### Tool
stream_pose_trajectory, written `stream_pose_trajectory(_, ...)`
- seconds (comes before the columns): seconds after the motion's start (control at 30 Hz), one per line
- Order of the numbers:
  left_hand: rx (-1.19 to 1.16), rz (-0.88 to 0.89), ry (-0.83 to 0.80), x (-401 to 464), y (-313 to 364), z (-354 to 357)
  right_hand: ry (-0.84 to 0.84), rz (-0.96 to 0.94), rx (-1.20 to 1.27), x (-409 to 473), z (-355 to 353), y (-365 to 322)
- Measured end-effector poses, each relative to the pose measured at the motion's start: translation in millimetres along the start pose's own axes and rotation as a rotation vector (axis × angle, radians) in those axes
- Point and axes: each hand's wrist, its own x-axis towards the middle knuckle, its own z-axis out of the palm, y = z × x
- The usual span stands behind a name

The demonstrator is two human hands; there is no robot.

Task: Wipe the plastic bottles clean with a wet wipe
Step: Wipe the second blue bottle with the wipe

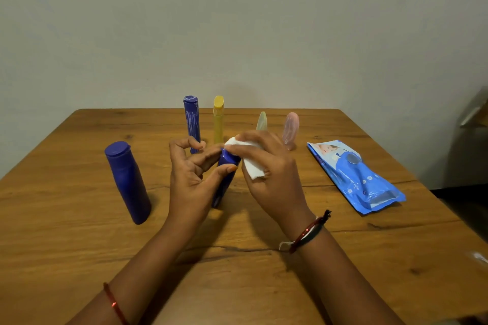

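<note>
A blue plastic bottle (224, 185) stands on the table at the centre, held near its top by the thumb and fingers of my left hand (188, 179). My right hand (272, 174) presses a white wet wipe (250, 163) against the bottle's cap and upper side. Another blue bottle (128, 182) stands to the left. Behind the hands stand a tall blue bottle (192, 121) with whitish streaks, a yellow bottle (218, 120), a pale green bottle (262, 121) and a pink bottle (290, 130).
A blue wet wipe pack (356, 174) lies flat on the right of the wooden table (79, 245). A plain wall rises behind the table's far edge. A dark object sits beyond the table's right edge.
</note>
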Motion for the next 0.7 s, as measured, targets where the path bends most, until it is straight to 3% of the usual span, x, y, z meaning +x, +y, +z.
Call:
stream_pose_trajectory(0.1,-0.089,-0.045,0.015,0.2,4.2,-1.3,-0.012,0.210,0.052,-2.4,-2.0,7.8)
stream_pose_trajectory(0.17,-0.161,-0.058,0.050,2.1,6.9,-2.9,-0.040,0.378,0.187,-4.0,-3.3,10.5)
stream_pose_trajectory(0.23,-0.239,-0.085,0.081,4.2,6.5,-4.1,0.037,0.508,0.351,-1.8,-3.4,11.9)
stream_pose_trajectory(0.33,-0.284,-0.115,0.132,4.7,5.5,-3.9,0.125,0.455,0.422,5.3,-1.9,6.5)
stream_pose_trajectory(0.53,-0.240,-0.121,0.183,8.9,4.4,-4.0,-0.047,0.219,0.215,-8.0,15.8,-2.4)
stream_pose_trajectory(0.63,-0.273,-0.217,0.240,11.7,3.0,-7.5,-0.111,0.289,0.110,-13.8,12.2,11.2)
stream_pose_trajectory(0.7,-0.316,-0.272,0.277,12.9,2.3,-8.7,-0.146,0.469,0.033,-18.5,7.8,25.5)
